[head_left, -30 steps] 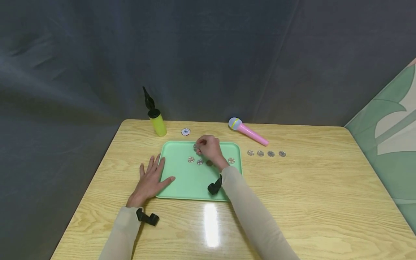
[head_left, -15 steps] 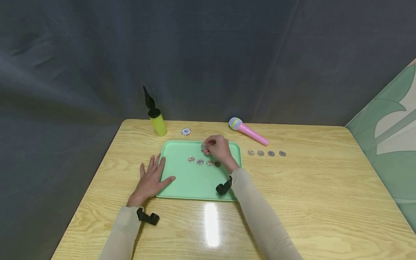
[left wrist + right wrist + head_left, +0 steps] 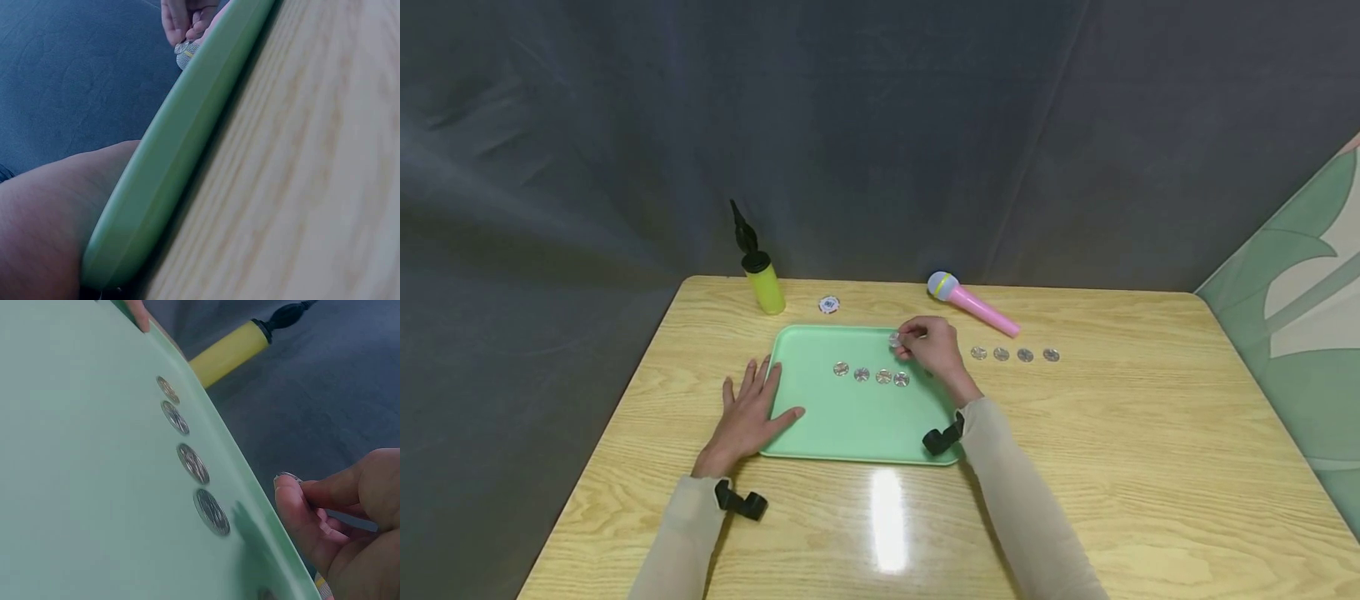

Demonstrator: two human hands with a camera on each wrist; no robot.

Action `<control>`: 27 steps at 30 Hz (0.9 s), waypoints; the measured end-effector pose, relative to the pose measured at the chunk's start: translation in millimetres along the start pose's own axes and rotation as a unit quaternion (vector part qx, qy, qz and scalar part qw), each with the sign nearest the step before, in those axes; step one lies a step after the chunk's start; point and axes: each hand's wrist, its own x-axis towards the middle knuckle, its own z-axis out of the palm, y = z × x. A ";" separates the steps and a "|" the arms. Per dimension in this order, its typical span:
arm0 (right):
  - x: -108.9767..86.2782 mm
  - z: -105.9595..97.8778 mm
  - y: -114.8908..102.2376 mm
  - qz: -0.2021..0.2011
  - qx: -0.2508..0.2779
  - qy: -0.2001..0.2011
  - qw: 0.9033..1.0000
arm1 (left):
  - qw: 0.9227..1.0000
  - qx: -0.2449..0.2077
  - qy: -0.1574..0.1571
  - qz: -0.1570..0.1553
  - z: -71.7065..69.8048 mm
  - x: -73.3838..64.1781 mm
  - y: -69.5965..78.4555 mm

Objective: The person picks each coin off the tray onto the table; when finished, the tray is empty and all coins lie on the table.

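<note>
A light green tray (image 3: 850, 425) lies on the wooden table, with several silvery coins (image 3: 862, 375) in a row on it. My right hand (image 3: 931, 343) pinches one coin (image 3: 893, 340) between thumb and fingertips, held up over the back right part of the tray. In the right wrist view that pinched coin (image 3: 289, 477) shows just its edge above the fingertips. Beneath the right hand, another coin (image 3: 266, 594) is mostly out of sight. My left hand (image 3: 748, 417) rests with spread fingers on the tray's left rim, its thumb reaching over the inside.
Right of the tray, several more coins (image 3: 1002, 354) form a row on the table (image 3: 1150, 433). Behind the tray lie a pink toy microphone (image 3: 973, 307) and a poker chip (image 3: 829, 304). A yellow-green hand pump (image 3: 765, 287) with a black nozzle stands at the back left.
The right hand has moved rightward above the tray, carrying the pinched coin along. Coins it covered earlier now show in the row. My left hand has stayed still.
</note>
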 end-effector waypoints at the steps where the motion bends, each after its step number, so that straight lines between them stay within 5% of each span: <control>1: -0.7 -2.4 1.5 0.001 -0.003 0.002 1.000 | 1.000 0.001 0.000 0.000 0.1 0.0 -0.3; 13: -8.0 -29.3 12.5 0.041 0.017 0.025 0.999 | 1.000 0.003 -0.003 -0.002 1.5 0.5 -1.4; 27: -15.4 -61.0 26.1 0.038 0.054 0.028 0.997 | 1.000 0.002 0.005 0.001 2.2 0.6 -2.4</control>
